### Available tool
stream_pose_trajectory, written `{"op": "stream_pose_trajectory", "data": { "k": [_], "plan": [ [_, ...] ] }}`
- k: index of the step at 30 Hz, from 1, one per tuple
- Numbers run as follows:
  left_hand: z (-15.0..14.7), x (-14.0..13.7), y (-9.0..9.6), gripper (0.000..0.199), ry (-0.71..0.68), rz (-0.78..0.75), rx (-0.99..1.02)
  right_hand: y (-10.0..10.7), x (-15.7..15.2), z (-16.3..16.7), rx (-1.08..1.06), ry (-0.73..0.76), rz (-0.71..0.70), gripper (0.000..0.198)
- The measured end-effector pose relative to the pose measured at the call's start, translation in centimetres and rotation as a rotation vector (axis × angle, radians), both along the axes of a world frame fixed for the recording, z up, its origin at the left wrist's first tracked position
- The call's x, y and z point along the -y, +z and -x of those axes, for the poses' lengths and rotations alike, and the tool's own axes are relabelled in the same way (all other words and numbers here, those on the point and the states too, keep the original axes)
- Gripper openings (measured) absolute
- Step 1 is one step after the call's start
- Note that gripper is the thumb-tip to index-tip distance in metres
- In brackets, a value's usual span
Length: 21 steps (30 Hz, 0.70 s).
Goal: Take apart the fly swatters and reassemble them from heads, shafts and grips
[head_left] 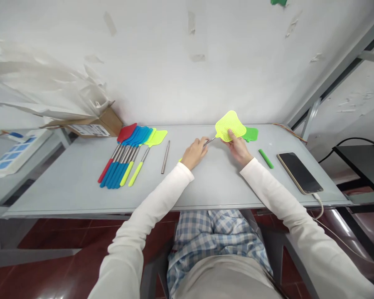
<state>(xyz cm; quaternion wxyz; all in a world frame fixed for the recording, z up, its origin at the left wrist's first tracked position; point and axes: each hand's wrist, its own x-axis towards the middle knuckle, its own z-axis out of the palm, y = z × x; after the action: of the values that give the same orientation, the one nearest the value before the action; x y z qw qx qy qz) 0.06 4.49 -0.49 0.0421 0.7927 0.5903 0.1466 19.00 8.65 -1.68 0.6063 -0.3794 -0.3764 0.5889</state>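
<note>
Gray tabletop [212, 191] below yellow swatter [223, 128], shaft [210, 141] in left grip [197, 153], mesh head [231, 121] in right grip [238, 149]

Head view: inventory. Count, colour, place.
Held swatter: 1, yellow-green, between hands
Red swatter: 1, red, left row
Blue swatters: several, blue, left row
Yellow swatters: 2, yellow-green, left row
Metal tube: 1, silver, centre-left
Swatter head: 1, green, behind held swatter
Loose stick: 1, green, tabletop right
Phone: 1, dark-screened, right
Cable: 1, white, at phone
Cardboard box: 1, brown, left
Panelled item: 1, blue-white, left
Table: 1, grey, middle
Wall: 1, white, behind
Tape scraps: several, pale, wall
Stand: 1, black, right
Floor: 1, red-brown, below
Trousers: 1 pair, blue-white, below
Sleeves: 2, white, arms
Left hand: 1, on held swatter
Right hand: 1, on held swatter
</note>
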Motion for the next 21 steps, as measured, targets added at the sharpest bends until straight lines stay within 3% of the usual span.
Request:
{"op": "stream_pose_trajectory", "data": {
  "k": [7, 14, 21],
  "plan": [
    [-1.4, 0.2, 0.4, 0.052, 0.059, 0.092, -0.235, -0.4, -0.1, -0.6, -0.036, -0.115, 0.024, 0.037],
    [-2.2, 1.9, 1.8, 0.050, 0.099, 0.041, -0.166, 2.2, -1.2, -2.1, -0.018, -0.220, -0.099, 0.039],
    [-1.8, 3.8, 2.7, 0.049, 0.081, 0.057, -0.059, 4.0, 0.1, -2.5, -0.017, -0.196, -0.175, 0.042]
  ]
}}
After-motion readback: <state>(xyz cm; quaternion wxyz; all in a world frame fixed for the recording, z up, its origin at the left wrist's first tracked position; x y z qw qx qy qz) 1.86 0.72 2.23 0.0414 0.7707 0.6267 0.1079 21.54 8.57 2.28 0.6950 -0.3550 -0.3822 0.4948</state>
